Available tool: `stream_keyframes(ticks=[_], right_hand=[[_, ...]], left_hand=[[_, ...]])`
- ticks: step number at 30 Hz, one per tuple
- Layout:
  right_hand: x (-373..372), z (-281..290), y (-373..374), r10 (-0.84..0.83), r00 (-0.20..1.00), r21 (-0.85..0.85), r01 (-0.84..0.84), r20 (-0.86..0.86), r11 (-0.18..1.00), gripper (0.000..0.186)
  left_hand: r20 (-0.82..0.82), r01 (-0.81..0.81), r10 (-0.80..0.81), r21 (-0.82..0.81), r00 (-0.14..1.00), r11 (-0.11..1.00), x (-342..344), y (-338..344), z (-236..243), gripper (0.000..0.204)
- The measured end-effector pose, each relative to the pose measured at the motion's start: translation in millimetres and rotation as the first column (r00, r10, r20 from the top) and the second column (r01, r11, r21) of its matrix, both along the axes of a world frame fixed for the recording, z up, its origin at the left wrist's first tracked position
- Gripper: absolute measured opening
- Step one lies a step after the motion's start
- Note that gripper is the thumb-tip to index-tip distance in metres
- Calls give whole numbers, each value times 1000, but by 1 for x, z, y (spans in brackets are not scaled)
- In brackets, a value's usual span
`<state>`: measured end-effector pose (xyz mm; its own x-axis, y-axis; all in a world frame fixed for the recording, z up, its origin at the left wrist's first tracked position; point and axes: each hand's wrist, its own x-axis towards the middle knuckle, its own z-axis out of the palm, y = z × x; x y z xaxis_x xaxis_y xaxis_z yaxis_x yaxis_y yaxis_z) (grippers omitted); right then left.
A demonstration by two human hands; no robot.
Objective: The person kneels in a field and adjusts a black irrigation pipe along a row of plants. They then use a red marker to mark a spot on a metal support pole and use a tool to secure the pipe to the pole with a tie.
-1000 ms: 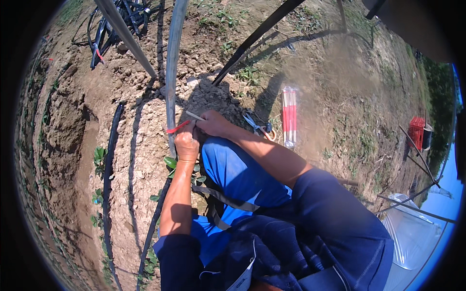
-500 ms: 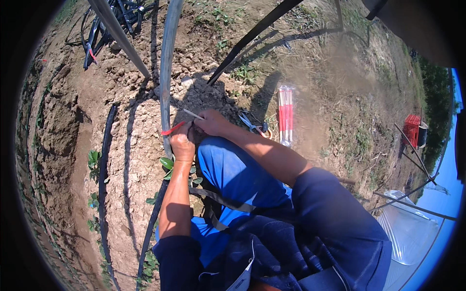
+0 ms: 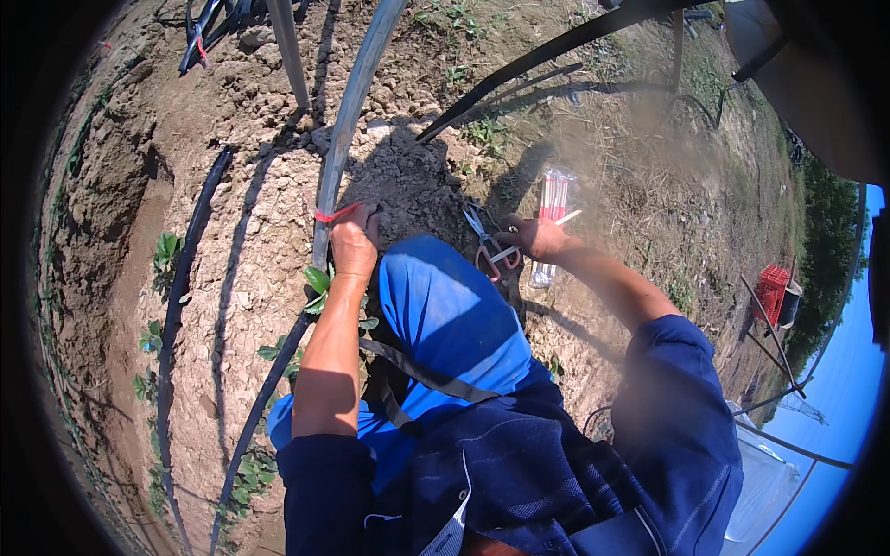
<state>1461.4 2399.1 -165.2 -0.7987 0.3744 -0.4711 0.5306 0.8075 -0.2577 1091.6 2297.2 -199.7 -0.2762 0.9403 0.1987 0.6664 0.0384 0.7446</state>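
We see the red tie (image 3: 336,213) across the front of the grey pole (image 3: 356,102), low on it, just above the leaves (image 3: 318,285) at its 6 o'clock; the pole runs up from there toward 1 o'clock. The tie's back side is hidden, so we cannot tell whether it goes fully round or is knotted.

At the tie's 4 o'clock is our left hand (image 3: 355,243), its fingers pinched on the end of the tie, which looks drawn out from the pole. At 3 o'clock, well apart from the pole, is our right hand (image 3: 538,237), its fingers curled on a pale stick (image 3: 567,219) that pokes out toward 2 o'clock. Just beside that hand, at its 8 o'clock, lie the scissors (image 3: 488,263); we cannot tell whether the fingers touch them.

As we judge it, the tie is in place on the pole, but this spot is not finished: its end is not yet let go, and we make out no closed knot. The clear-wrapped packet of red-and-white sticks (image 3: 554,196) lies on the ground near our right hand, toward 1 o'clock.

Farther out, a black hose (image 3: 193,227) lies at the tie's 9 o'clock, and the red crate (image 3: 771,292) stands far off, between 3 and 4 o'clock.
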Motion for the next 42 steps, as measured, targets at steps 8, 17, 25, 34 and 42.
stream_keyframes(ticks=[8,17,25,34,42], right_hand=[[8,-9,5,185,972,88,-173,-142,981,39],[7,-8,13,303,953,40,-303,10,952,28],[-27,7,4,-248,968,-100,244,-34,965,26],[-111,30,9,-573,763,-382,454,-300,805,28],[-178,21,35,-277,869,-210,206,-409,956,27]], left_hand=[[38,4,-4,8,999,1000,0,-2,-1,11],[22,-6,7,-26,1000,1000,2,0,-4,11],[72,-23,21,26,997,999,1,-1,-3,11],[161,-28,29,-9,986,1000,2,0,-2,9],[243,-10,7,11,970,1000,2,-1,-4,18]])
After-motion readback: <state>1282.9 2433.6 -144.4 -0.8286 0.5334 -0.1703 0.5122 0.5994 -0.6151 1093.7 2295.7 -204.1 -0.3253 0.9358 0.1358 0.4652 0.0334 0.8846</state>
